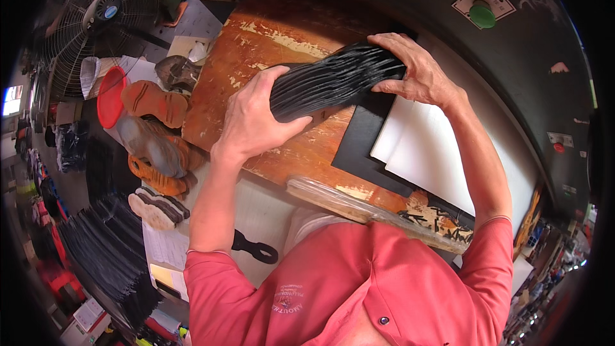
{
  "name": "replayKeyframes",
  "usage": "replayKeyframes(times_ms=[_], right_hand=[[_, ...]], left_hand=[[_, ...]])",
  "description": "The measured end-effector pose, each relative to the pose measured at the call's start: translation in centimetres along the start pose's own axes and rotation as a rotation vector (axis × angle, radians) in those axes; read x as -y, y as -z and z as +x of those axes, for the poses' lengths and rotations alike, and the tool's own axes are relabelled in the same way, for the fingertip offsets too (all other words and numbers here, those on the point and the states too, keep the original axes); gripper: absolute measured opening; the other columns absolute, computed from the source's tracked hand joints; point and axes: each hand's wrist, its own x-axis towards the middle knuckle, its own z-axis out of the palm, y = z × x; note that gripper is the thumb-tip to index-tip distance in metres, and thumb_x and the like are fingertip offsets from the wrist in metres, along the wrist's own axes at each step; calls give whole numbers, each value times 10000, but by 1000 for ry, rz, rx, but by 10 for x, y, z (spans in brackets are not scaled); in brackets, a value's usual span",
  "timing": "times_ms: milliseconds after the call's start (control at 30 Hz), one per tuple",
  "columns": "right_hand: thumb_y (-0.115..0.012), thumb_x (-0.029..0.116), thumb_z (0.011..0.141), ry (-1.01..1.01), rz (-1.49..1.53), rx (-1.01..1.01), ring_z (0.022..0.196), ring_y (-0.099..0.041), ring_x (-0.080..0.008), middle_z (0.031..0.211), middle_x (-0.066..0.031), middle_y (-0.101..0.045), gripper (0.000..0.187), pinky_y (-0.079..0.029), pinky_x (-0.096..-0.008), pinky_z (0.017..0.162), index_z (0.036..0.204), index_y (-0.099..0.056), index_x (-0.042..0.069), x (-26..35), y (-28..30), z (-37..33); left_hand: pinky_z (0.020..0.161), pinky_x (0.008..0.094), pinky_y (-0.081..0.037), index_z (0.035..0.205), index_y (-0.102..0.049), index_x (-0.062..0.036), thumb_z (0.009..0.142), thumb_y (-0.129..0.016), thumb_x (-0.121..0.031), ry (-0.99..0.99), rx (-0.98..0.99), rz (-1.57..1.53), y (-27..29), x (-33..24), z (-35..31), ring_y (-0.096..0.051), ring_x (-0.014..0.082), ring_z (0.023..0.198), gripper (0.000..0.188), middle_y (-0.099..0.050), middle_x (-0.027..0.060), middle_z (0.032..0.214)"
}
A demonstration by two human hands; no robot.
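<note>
Between my two hands is a thick stack of thin black flexible sheets, its many edges fanned slightly and bent toward the right end. My left hand wraps the near left end, thumb and fingers on opposite sides. At the far right end, my right hand grips the stack, fingers over the top and thumb underneath. The stack is above a worn orange-brown board. Beside it, under my right forearm, lie a flat black sheet and white sheets.
Left of the board stand sole-shaped stacks, a red oval piece and a fan. A black-handled tool lies near my left elbow. More black sheets are piled at lower left. A dark machine with a green button borders the right.
</note>
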Motion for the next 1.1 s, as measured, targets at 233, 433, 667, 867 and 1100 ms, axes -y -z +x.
replayKeyframes(times_ms=[233, 433, 667, 867, 1100], right_hand=[[-992, 302, 702, 4, 67, -22, 1364, -532, -414, 1487, -218, -544, 1240, -475, -495, 1196, 1702, -286, 108, 25, -22, -2], [-1050, 482, 552, 17, 133, -101, 1613, -304, -419, 1745, -215, -300, 1548, -298, -498, 1330, 1745, -140, 101, 10, -35, -1], [-1017, 617, 567, -132, 144, -45, 1637, -234, -437, 1790, -223, -181, 1553, -264, -536, 1339, 1748, -142, 115, 21, -48, -16], [-973, 621, 618, 152, -120, -154, 1609, -271, -479, 1758, -262, -229, 1425, -262, -603, 1318, 1718, -247, 79, 46, -32, -4], [-863, 584, 817, 183, -223, -146, 1550, -357, -493, 1669, -270, -385, 993, -273, -647, 1283, 1541, -477, 26, 48, -68, -6]], left_hand=[[1117, 515, -495, 1436, -556, -51, 681, -957, -243, -70, 68, 139, 27, -2, -16, -656, 419, 1248, 876, -672, 218, 1355], [1187, 534, -411, 1624, -416, -50, 686, -969, -257, -48, 81, 171, 23, 5, -28, -558, 442, 1367, 1109, -581, 234, 1489], [1191, 537, -405, 1632, -408, -56, 664, -989, -241, -20, 37, 187, 19, 5, -34, -541, 440, 1385, 1144, -559, 237, 1513], [1198, 552, -381, 1649, -384, -96, 695, -967, -261, -53, 32, 182, 15, 4, -32, -519, 427, 1375, 1130, -537, 195, 1496], [1181, 553, -390, 1631, -416, -91, 708, -950, -256, -45, 42, 178, 15, 9, -36, -530, 411, 1362, 1079, -544, 194, 1487]])
